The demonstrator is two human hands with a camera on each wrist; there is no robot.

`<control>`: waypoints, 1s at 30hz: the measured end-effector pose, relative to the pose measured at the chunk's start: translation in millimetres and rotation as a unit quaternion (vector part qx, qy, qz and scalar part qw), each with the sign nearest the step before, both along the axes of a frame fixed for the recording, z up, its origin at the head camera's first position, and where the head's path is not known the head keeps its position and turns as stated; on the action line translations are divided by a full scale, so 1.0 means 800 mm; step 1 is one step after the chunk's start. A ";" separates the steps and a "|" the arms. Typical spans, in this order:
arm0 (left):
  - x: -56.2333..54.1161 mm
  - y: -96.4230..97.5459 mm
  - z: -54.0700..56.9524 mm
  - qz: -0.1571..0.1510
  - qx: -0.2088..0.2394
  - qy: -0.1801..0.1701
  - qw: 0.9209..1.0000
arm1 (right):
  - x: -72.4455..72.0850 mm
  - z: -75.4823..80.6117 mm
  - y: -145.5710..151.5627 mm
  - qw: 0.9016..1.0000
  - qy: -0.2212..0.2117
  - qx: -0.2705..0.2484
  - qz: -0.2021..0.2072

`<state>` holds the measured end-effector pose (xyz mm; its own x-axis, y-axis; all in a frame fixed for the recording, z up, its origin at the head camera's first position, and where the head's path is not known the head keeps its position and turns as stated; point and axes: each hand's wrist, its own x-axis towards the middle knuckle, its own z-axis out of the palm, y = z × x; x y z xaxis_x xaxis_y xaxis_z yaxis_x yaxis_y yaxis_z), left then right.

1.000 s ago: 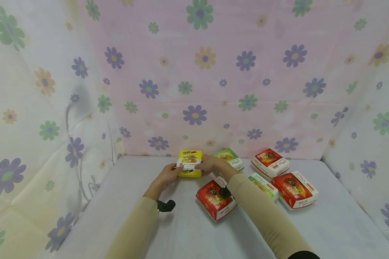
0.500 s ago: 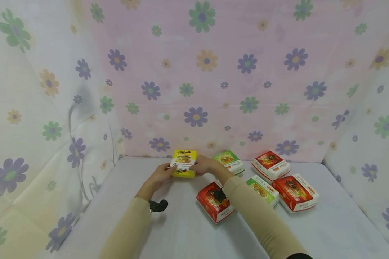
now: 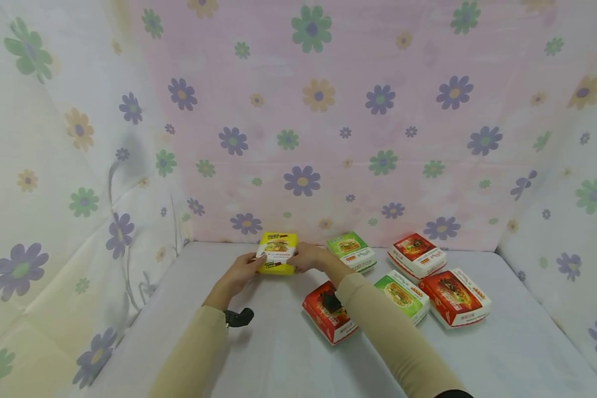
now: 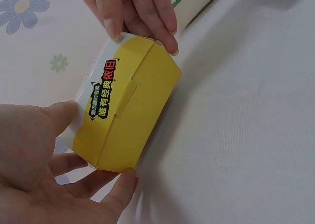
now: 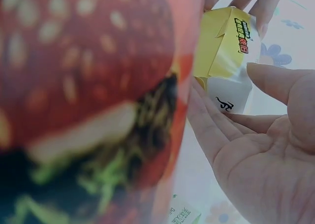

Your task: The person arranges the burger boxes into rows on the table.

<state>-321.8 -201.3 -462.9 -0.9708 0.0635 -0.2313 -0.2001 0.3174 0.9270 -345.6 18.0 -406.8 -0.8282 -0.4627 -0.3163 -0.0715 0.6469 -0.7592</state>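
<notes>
A yellow and white burger box [image 3: 277, 250] is at the back of the table, left of centre, its lid with a burger picture facing up. My left hand [image 3: 240, 272] grips its left side, and my right hand [image 3: 312, 257] grips the right side. In the left wrist view, the left thumb lies on the upper edge of the box [image 4: 123, 115] and the other fingers reach under its lower side. The right wrist view shows the right thumb along the box's [image 5: 229, 61] upper edge, with fingers beneath. Whether its base touches the table cannot be told.
Under my right forearm sits a red burger box [image 3: 328, 315], partly hidden. Two green burger boxes [image 3: 349, 250] and two more red burger boxes [image 3: 455, 297] stand to the right. A flowered cloth [image 3: 298, 138] hangs behind the white table [image 3: 273, 354].
Both hands have moved the yellow burger box a little to the left along the back of the table. The red and green boxes keep their places.
</notes>
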 end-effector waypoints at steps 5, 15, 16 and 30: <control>0.001 -0.002 -0.001 0.005 -0.008 0.002 1.000 | 0.000 -0.001 -0.003 1.000 0.002 0.006 0.000; 0.005 -0.005 -0.001 0.006 -0.019 -0.010 1.000 | -0.001 -0.003 -0.004 1.000 -0.003 0.025 0.006; 0.004 -0.006 -0.001 0.005 -0.021 -0.010 1.000 | -0.001 -0.003 -0.004 1.000 -0.005 0.027 0.006; 0.010 -0.015 0.005 -0.012 -0.071 -0.045 0.996 | -0.004 0.010 0.007 0.996 0.020 0.086 0.016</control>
<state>-313.6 -213.4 -459.3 -0.9441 0.0477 -0.3261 -0.2711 0.4499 0.8509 -348.6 23.9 -399.2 -0.8270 -0.4318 -0.3600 -0.1230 0.7638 -0.6336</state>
